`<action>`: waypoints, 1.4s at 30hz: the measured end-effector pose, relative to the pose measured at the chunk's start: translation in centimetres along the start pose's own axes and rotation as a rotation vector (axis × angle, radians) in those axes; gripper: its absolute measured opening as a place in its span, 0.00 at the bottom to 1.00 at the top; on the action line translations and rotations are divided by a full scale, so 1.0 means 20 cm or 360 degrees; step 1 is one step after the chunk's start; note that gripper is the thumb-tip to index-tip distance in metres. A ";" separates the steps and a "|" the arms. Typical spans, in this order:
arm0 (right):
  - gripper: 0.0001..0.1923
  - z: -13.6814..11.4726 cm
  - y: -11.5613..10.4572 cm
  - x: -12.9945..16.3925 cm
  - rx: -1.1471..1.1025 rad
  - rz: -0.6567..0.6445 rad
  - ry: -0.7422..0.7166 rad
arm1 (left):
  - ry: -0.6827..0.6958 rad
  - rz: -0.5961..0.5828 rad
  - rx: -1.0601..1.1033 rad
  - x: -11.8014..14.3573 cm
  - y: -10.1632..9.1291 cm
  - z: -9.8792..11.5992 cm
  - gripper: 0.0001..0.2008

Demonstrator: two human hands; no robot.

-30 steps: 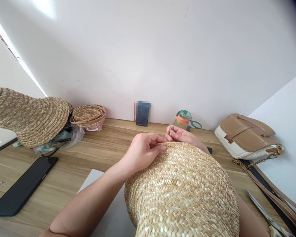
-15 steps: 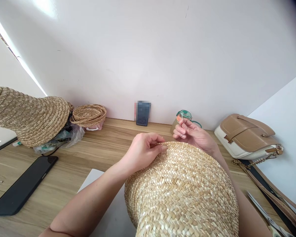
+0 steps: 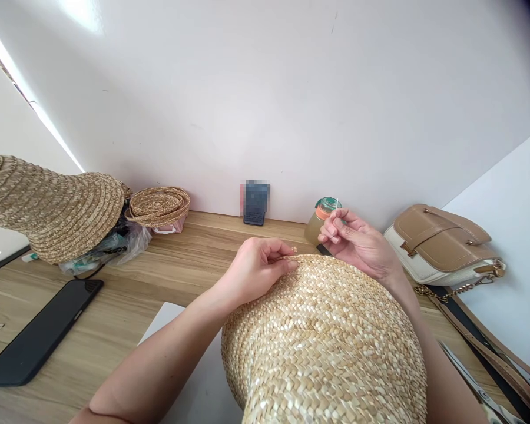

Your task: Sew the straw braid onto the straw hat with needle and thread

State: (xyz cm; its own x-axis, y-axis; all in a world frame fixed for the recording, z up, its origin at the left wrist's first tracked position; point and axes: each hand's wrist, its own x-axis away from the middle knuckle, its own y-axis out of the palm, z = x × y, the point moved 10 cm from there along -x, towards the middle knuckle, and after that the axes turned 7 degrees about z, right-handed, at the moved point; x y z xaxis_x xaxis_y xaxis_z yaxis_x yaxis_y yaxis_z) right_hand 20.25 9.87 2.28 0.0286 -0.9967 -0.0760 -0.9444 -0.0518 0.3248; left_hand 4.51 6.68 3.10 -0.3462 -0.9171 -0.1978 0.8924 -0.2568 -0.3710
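A pale woven straw hat (image 3: 327, 341) fills the lower middle of the view, its rim turned away from me. My left hand (image 3: 258, 271) pinches the far rim of the hat. My right hand (image 3: 357, 241) is raised just beyond the rim, fingers closed on a thin needle (image 3: 336, 206) that points upward. A fine thread can barely be made out. The right hand partly covers a bottle with an orange and green lid (image 3: 322, 218).
A wooden table (image 3: 168, 277) carries a dark phone (image 3: 39, 335) at left, another straw hat (image 3: 48, 212) on a plastic bag, a small straw coil (image 3: 159, 206), a tan and white handbag (image 3: 446, 244) with strap, scissors (image 3: 477, 386) at lower right, and white paper (image 3: 194, 377).
My right hand has lifted away from the hat's rim, up and to the right, drawing the needle out. My left hand has kept its pinch on the rim.
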 end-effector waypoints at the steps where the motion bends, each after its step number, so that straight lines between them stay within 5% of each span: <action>1: 0.07 0.00 -0.01 0.00 -0.0013 0.0018 -0.0015 | 0.0001 -0.0002 -0.0002 0.00 0.00 0.00 0.08; 10: 0.07 -0.01 0.00 0.01 -0.0043 0.0026 -0.0003 | -0.0036 -0.0040 0.0073 0.00 0.01 -0.02 0.09; 17: 0.12 -0.02 0.01 0.03 0.0591 -0.0077 -0.0135 | -0.0131 -0.0123 0.0085 -0.02 0.05 -0.08 0.12; 27: 0.16 0.06 0.14 0.13 0.1043 -0.0537 0.0186 | -0.0114 -0.0166 -0.0012 -0.01 0.08 -0.08 0.11; 33: 0.12 0.11 0.16 0.15 0.1184 -0.0563 0.0292 | -0.0131 -0.0164 -0.0040 -0.01 0.08 -0.07 0.10; 42: 0.10 0.13 0.17 0.14 0.1168 -0.0517 0.0280 | -0.0180 -0.0534 0.0165 0.00 0.08 -0.10 0.15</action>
State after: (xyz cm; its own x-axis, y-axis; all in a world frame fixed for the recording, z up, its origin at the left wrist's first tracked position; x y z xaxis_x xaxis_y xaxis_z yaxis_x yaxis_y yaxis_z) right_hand 16.26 7.05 0.71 0.3309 -0.9374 0.1089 -0.8524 -0.3464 -0.3917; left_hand 5.44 6.92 0.65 -0.5957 -0.8029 0.0229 0.7611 -0.5734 -0.3031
